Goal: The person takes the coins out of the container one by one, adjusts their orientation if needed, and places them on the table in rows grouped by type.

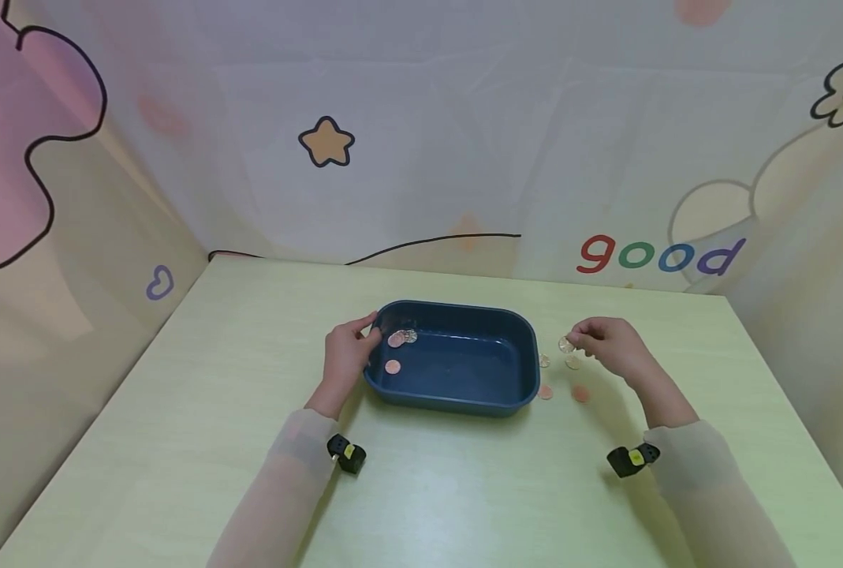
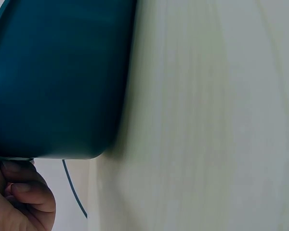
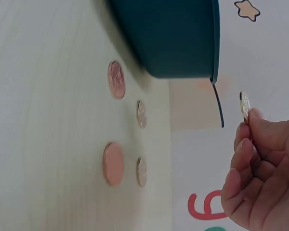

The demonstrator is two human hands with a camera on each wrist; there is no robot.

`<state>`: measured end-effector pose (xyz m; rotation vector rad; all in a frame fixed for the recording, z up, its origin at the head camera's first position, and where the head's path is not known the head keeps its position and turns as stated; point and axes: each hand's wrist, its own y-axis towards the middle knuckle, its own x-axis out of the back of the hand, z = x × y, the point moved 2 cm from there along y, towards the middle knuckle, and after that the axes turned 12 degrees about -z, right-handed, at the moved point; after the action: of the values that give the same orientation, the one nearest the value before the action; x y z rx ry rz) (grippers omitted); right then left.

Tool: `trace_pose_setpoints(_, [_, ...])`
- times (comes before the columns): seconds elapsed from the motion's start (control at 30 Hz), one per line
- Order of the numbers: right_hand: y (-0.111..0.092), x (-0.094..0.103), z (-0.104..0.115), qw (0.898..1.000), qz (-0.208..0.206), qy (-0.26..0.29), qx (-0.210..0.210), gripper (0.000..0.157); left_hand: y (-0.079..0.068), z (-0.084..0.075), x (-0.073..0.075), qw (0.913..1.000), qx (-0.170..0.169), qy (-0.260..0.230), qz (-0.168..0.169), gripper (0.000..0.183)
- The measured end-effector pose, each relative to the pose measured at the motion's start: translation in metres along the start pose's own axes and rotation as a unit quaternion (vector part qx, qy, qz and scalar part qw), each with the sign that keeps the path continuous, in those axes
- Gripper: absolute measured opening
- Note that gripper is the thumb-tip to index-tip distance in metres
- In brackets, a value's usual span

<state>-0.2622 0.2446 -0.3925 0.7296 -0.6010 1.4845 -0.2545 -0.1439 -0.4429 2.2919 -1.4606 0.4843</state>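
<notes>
Four coins [image 3: 113, 164] lying beside tray [image 1: 464, 364], backdrop [image 1: 428, 150] behind

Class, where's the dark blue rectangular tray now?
In the head view, the tray stands on the pale green table, left end held by the left hand, four round metal coins to its right.

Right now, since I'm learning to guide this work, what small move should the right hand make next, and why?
Probably carry the pinched coin left over the rim of the tub and let go: the right hand holds it just outside, other coins lie in the tub, and the left hand holds the tub's left end.
</notes>
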Motion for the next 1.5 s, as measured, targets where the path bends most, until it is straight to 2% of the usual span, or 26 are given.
trace_pose_setpoints(0.23, [-0.001,0.005,-0.023,1.000,-0.010,-0.014,-0.010,0.029,-0.001,0.000,0.000,1.0000,0.003,-0.004,-0.001,0.040])
trace_pose_setpoints(0.6, [0.003,0.012,-0.057,0.999,0.011,-0.018,-0.047,0.033,0.001,0.000,0.000,1.0000,0.007,-0.001,-0.002,0.041])
trace_pose_setpoints(0.87, [0.006,0.016,-0.070,0.996,0.030,-0.025,-0.083,0.035,0.001,0.001,0.000,1.0000,0.005,-0.005,-0.001,0.041])
trace_pose_setpoints(1.2, [0.007,0.013,-0.079,0.994,0.034,-0.047,-0.088,0.032,-0.001,0.001,0.000,1.0000,0.000,-0.002,-0.002,0.041])
trace_pose_setpoints(1.5, [0.009,0.013,-0.084,0.994,0.032,-0.078,-0.075,0.031,-0.001,0.001,0.000,0.9999,-0.012,-0.003,-0.005,0.040])
